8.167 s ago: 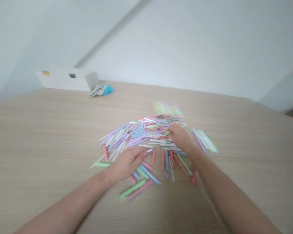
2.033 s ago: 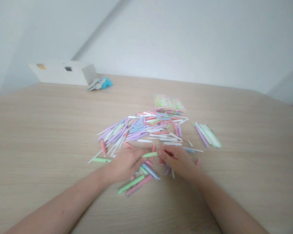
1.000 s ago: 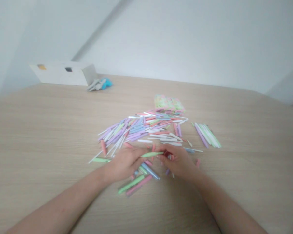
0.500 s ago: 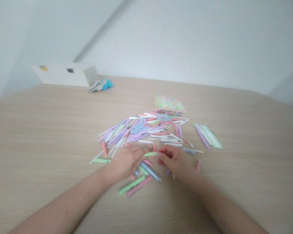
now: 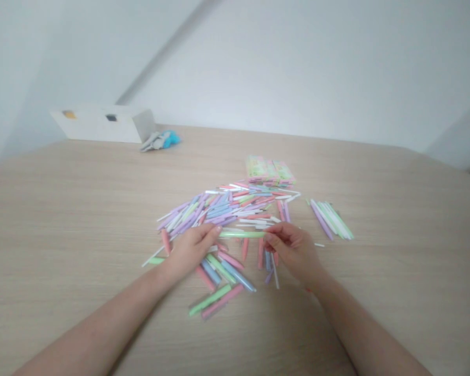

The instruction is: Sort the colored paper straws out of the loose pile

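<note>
Level between my two hands is a light green pen (image 5: pixel 243 234). My left hand (image 5: pixel 194 245) is closed, pinching its left end between thumb and fingers. Closed round its right end is my right hand (image 5: pixel 293 250). Beneath and behind them spreads a loose pile of pastel pens and thin white sticks (image 5: pixel 219 209). Nearer to me, below the held pen, lie a blue pen (image 5: pixel 238 275), a green pen (image 5: pixel 210 300) and a pink pen (image 5: pixel 222 302). My hands cover part of the pile.
A small group of white, green and purple pens (image 5: pixel 332 220) lies apart on the right. Behind the pile stand stacked printed green-and-pink packs (image 5: pixel 269 169). At the back left are a white box (image 5: pixel 102 125) and a crumpled grey-and-blue item (image 5: pixel 160 141) on the wooden table (image 5: pixel 395 250).
The green pen has come up and now shows at greater length between my hands. My left hand has moved left and away from me; my right hand has shifted slightly right.
</note>
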A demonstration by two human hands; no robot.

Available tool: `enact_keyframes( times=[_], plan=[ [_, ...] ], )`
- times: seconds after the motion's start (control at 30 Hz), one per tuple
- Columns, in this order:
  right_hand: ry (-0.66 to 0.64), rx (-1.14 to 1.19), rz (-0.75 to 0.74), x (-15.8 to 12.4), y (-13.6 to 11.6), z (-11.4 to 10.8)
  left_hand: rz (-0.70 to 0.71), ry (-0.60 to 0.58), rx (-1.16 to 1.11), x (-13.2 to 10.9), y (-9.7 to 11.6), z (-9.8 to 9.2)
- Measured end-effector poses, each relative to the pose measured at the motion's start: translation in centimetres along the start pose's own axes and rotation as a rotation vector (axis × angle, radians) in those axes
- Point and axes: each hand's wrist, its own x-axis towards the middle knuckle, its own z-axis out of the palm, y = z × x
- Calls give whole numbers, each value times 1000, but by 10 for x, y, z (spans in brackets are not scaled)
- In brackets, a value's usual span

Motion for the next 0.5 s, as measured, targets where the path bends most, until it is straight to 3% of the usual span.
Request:
enact_keyframes(
  times=[0.13, 0.5],
  plan=[
    [-12, -8, 21, 0, -2, 1, -32, -5, -108, 1, -8, 3],
    [-42, 100, 131, 0, -8, 2, 47, 112, 21, -3, -10, 4]
  ],
)
